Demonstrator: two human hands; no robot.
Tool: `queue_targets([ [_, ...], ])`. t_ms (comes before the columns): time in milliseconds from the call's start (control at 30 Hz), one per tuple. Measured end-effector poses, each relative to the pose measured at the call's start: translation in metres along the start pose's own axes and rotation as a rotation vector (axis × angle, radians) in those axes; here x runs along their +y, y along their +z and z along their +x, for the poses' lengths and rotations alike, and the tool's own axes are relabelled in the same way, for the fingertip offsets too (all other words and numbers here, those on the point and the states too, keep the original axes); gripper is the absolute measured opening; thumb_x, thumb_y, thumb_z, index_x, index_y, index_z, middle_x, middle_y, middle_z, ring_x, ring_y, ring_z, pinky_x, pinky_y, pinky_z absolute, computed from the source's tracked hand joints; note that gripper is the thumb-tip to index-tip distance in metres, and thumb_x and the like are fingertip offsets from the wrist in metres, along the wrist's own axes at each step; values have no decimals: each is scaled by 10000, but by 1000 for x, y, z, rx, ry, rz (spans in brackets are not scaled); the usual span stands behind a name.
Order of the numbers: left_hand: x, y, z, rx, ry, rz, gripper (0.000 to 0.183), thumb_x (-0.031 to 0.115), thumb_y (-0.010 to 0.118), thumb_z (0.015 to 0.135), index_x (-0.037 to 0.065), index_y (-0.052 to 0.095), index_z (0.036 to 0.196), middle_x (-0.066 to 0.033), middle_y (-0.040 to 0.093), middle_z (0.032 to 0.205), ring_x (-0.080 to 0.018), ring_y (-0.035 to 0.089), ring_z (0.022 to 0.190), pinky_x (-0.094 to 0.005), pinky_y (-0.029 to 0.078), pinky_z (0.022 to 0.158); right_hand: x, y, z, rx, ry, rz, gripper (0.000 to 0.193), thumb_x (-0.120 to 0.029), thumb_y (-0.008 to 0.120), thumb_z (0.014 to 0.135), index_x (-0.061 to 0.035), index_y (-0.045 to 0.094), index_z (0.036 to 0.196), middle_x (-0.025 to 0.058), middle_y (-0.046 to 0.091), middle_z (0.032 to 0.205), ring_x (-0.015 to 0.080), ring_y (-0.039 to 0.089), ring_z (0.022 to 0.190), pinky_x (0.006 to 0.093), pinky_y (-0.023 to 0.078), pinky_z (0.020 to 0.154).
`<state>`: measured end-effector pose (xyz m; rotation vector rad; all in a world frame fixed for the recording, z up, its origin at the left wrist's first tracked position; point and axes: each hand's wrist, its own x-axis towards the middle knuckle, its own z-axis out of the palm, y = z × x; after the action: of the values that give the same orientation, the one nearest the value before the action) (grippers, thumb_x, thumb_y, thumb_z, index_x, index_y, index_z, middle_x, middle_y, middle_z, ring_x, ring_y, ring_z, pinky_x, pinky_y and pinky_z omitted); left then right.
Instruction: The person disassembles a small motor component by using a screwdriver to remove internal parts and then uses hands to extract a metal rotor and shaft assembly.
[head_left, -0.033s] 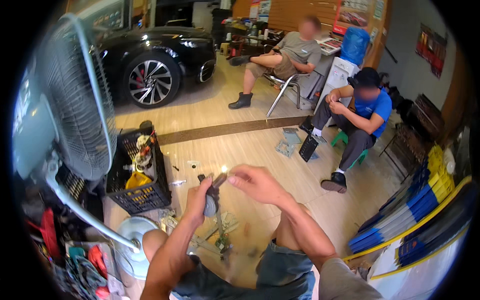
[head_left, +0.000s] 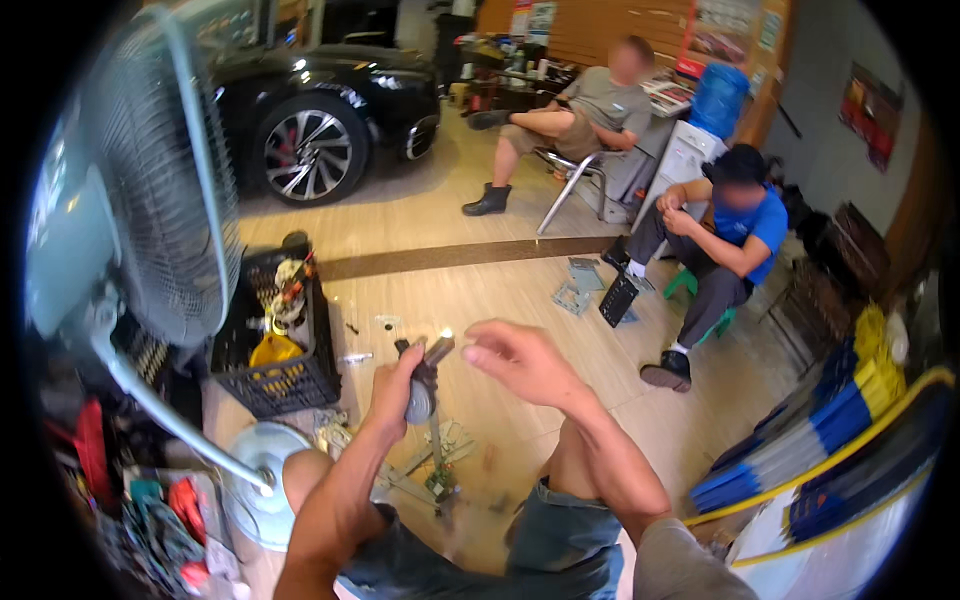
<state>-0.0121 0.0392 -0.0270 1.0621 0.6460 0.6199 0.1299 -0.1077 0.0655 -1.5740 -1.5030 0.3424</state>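
Note:
My left hand point(head_left: 393, 395) is closed round a grey metal part with a round disc point(head_left: 421, 402), held up in front of my knees. The part's brownish cylindrical end point(head_left: 438, 349) points up and to the right, with a bright glint at its tip. A dark stub shows above my left thumb; I cannot make out the part's exact kind. Just right of the tip, my right hand point(head_left: 525, 365) hangs with its fingers bent and a gap between thumb and fingertips, apart from the part. Below lie metal strips point(head_left: 410, 490) and a small green circuit board point(head_left: 440, 482) on the floor.
At left are a standing fan point(head_left: 165, 190) and a black crate point(head_left: 280, 385) of parts. A person in blue point(head_left: 745, 225) sits at right near metal plates point(head_left: 572, 298); another person point(head_left: 600, 110) sits behind. A black car point(head_left: 330, 90) and blue-yellow panels point(head_left: 800, 440) stand around.
My right hand has drawn slightly right, away from the part's tip, and the gap between its thumb and fingers is clearer. My left hand keeps its hold. The view has shifted a little.

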Motion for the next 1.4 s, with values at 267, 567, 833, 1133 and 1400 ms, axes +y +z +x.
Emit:
queue_targets([
  [267, 12, -4, 2, 47, -41, -224, 435, 452, 668, 872, 20, 628, 855, -66, 602, 729, -160, 593, 584, -323, 514, 523, -109, -64, -24, 235, -598, -143, 411, -222, 715, 873, 48, 616, 1165, 106, 663, 740, 180, 653, 630, 318, 543, 666],
  [567, 7, 2, -3, 10, -119, -278, 353, 518, 627, 860, 166, 596, 870, 16, 527, 683, -122, 520, 567, -348, 520, 517, -120, -109, -28, 895, -469, 216, 443, -266, 456, 1019, 59, 471, 1320, 34, 509, 708, 102, 458, 537, 274, 411, 530],
  [833, 16, -3, -7, 156, -108, -288, 376, 535, 616, 838, 167, 567, 777, 20, 513, 632, -130, 520, 537, -339, 498, 493, -53, -54, -4, 69, -37, 4, 176, -115, 642, 931, -22, 675, 1077, 48, 668, 778, 116, 635, 656, 267, 499, 586],
  [1133, -11, -16, -5, 142, -202, -243, 388, 542, 580, 862, 160, 563, 795, 6, 530, 653, -148, 553, 557, -326, 485, 492, -2, 27, 14, -299, -252, -105, 213, -204, 656, 935, -38, 684, 1066, 101, 683, 831, 181, 661, 701, 306, 524, 647],
  [1400, -20, -17, -19, 108, -90, 25, 367, 360, 641, 890, -4, 668, 850, -50, 625, 719, -130, 571, 559, -279, 464, 522, 52, 49, 18, -47, -62, -78, 518, -314, 702, 904, -49, 539, 1317, 157, 645, 1134, 240, 669, 934, 330, 542, 790],
])
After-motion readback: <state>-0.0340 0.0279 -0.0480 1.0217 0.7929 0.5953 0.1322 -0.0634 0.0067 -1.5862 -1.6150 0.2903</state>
